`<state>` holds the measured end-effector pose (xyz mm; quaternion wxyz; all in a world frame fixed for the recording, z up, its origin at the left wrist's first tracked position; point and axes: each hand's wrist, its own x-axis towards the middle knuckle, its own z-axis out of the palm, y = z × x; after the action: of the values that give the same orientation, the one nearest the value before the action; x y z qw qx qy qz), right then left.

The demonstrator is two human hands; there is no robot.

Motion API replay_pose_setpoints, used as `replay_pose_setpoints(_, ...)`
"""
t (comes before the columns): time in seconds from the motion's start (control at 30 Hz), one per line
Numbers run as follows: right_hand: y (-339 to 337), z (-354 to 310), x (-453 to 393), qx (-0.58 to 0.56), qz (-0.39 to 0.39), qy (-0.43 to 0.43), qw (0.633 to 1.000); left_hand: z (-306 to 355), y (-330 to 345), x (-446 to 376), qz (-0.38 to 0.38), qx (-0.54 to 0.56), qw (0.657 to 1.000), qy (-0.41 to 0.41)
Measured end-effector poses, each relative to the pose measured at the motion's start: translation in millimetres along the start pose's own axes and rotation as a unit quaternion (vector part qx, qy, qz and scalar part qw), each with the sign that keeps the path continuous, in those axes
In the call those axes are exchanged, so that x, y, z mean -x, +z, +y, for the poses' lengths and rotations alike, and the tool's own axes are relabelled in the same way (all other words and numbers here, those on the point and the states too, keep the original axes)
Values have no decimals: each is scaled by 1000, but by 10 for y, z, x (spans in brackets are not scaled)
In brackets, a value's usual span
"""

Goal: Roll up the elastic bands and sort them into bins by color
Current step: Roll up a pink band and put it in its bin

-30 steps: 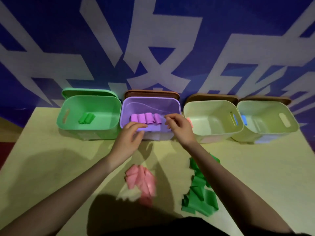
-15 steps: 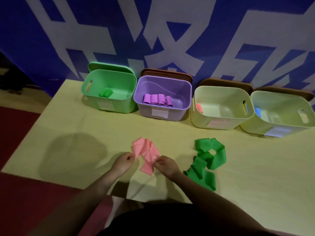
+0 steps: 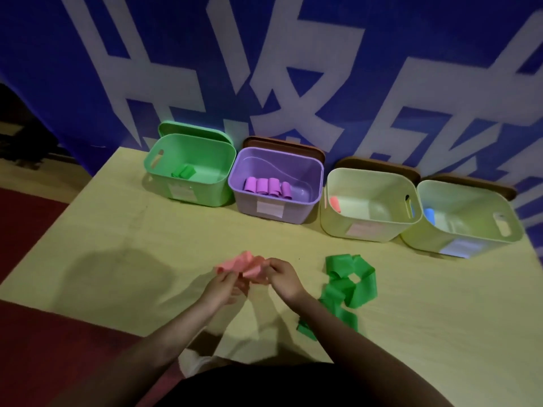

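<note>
Since half a second ago I see the pink band come up off the table and bunch between both hands, where before it lay spread flat with the fingers only at its edges. Left hand grips the band's left end, fingers curled round it; right hand pinches the right part, thumb and fingers closed on the crumpled fabric. Band is motion-blurred, so I cannot tell whether a roll has started. Loose green band lies unrolled on the table just right of the right forearm. At the far edge, four bins in a row: green bin holds green rolls; purple bin holds four purple rolls side by side; first cream bin holds one pink roll against its left wall; second cream bin holds a blue roll.
</note>
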<state>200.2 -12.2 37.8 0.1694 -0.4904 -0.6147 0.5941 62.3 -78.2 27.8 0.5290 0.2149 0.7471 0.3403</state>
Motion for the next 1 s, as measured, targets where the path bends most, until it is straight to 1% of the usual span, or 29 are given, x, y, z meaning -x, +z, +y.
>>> replay_pose_setpoints(0.13, -440, -357, 151, -112, 24, -54, 992, 554, 329, 62, -40, 61, 996, 60)
replay_pose_setpoints(0.27, -794, -551, 227, -222, 97, -76, 967, 972, 631, 255, -68, 106, 977, 173)
replay_pose_setpoints(0.3, -873, -545, 233, -248, 115, -80, 959, 1039, 697, 303, -75, 114, 972, 190)
replay_pose_setpoints(0.37, -1018, -547, 278, -259, 137, -88, 952, 1114, 818, 369, -91, 120, 967, 203)
replay_pose_setpoints(0.43, -1164, -534, 343, -240, 137, -93, 957, 1163, 935, 424, -114, 106, 968, 197)
replay_pose_setpoints(0.53, -1393, -555, 464, -213, 133, -133, 959, 1210, 1102, 508, -144, 63, 969, 193)
replay_pose_setpoints(0.67, -1628, -548, 591, -181, 140, -138, 964, 1268, 1253, 535, -112, 19, 965, 235)
replay_pose_setpoints(0.7, -1668, -558, 624, -180, 140, -134, 964, 1293, 1276, 539, -117, 12, 962, 248)
replay_pose_setpoints(0.77, -1742, -579, 692, -209, 128, -124, 961, 1337, 1312, 575, -157, -14, 950, 270)
replay_pose_setpoints(0.87, -1802, -590, 764, -276, 87, -100, 952, 1357, 1339, 683, -210, -58, 934, 285)
replay_pose_setpoints(0.93, -1836, -570, 814, -306, 67, -104, 944, 1323, 1330, 719, -231, -48, 931, 278)
replay_pose_setpoints(1.0, -1878, -542, 883, -318, 66, -109, 939, 1279, 1314, 765, -261, -24, 927, 268)
